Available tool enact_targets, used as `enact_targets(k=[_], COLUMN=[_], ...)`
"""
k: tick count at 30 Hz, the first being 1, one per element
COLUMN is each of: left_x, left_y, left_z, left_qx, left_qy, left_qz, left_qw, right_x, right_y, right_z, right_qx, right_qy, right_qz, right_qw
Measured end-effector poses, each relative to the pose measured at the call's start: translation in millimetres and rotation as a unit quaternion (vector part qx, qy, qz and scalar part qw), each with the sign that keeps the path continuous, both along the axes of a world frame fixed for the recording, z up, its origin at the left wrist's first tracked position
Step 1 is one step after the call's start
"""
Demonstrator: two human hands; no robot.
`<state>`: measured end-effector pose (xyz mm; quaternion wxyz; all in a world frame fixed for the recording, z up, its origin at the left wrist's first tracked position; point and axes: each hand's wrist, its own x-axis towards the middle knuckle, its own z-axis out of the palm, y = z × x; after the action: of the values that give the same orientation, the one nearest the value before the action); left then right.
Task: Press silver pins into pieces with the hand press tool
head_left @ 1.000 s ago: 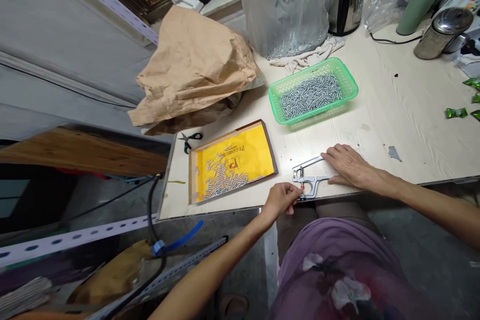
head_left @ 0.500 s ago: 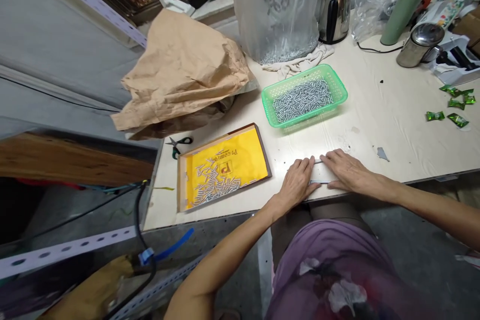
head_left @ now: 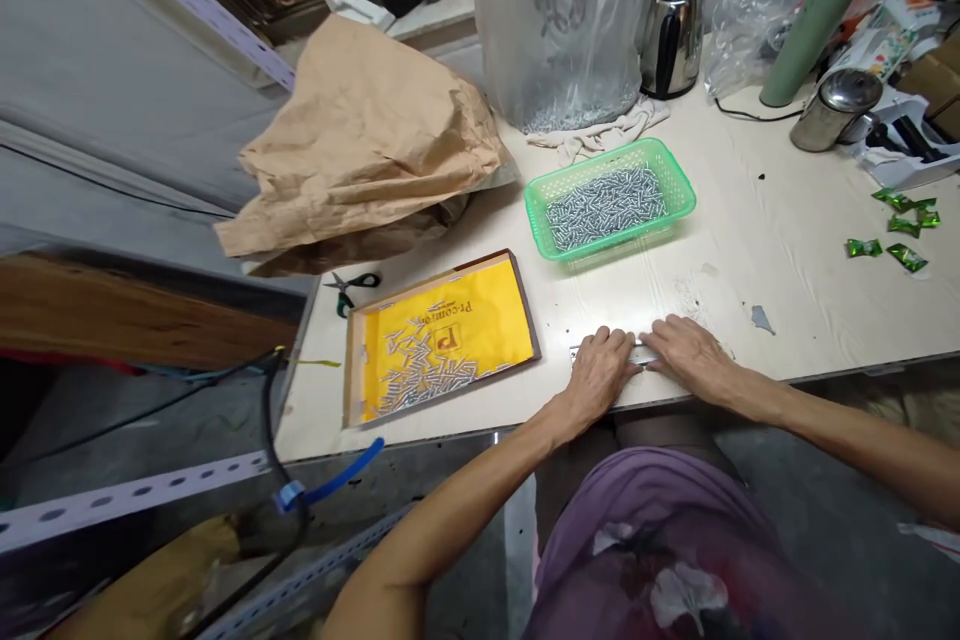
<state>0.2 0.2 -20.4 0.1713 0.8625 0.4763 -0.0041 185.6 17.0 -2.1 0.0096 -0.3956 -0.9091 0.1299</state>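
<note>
Near the table's front edge, a narrow silvery strip [head_left: 643, 354] lies crosswise under both my hands; most of it is covered, so I cannot tell what it is. My left hand [head_left: 602, 370] is closed over its left part, with a short end poking out beyond the fingers. Close on the other side, my right hand [head_left: 691, 356] grips the right part with fingers and thumb. To the left is a shallow tray [head_left: 534, 320] with a yellow sheet and loose metal pins [head_left: 427, 370]. Behind my hands stands a green plastic basket [head_left: 536, 220] of similar small pins [head_left: 607, 208].
Scissors [head_left: 351, 288] lie beside the tray, below a crumpled brown paper bag [head_left: 375, 140]. At the back stand a large clear plastic bag [head_left: 559, 30] and a steel kettle [head_left: 673, 30]. Green-wrapped sweets [head_left: 906, 257] and a steel mug [head_left: 836, 110] are at the right.
My hands have drawn closer together and lower round the strip. The two separate long edges seen between them before now appear as one narrow strip. The view has shifted slightly.
</note>
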Motion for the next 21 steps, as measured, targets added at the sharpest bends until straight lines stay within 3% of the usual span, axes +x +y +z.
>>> enact_targets(k=[4, 8, 11, 16, 18, 21], left_x=[3, 15, 21, 21, 21, 24], left_y=[-25, -53, -61, -58, -58, -59], left_z=[-20.5, -34.8, -33.8, -28.2, -28.4, -30.4], left_qx=[0.097, 0.136, 0.129, 0.106, 0.096, 0.086], left_qy=[-0.077, -0.13, -0.149, -0.16, -0.158, -0.142], left_qz=[0.03, -0.012, -0.043, -0.041, -0.042, -0.054], left_qw=[0.992, 0.982, 0.98, 0.981, 0.982, 0.985], right_x=[13, 10, -3, -30, -43, -65], right_y=[17, 32, 47, 66, 58, 35], right_z=[11.7, 7.6, 0.1, 0.8, 4.1, 4.9], right_qx=[-0.023, -0.003, 0.012, 0.056, 0.054, 0.047], right_qy=[0.01, 0.007, -0.006, 0.004, 0.019, 0.053], right_qz=[0.023, 0.0, -0.005, -0.024, 0.041, 0.206], right_qw=[0.999, 1.0, 1.0, 0.998, 0.998, 0.976])
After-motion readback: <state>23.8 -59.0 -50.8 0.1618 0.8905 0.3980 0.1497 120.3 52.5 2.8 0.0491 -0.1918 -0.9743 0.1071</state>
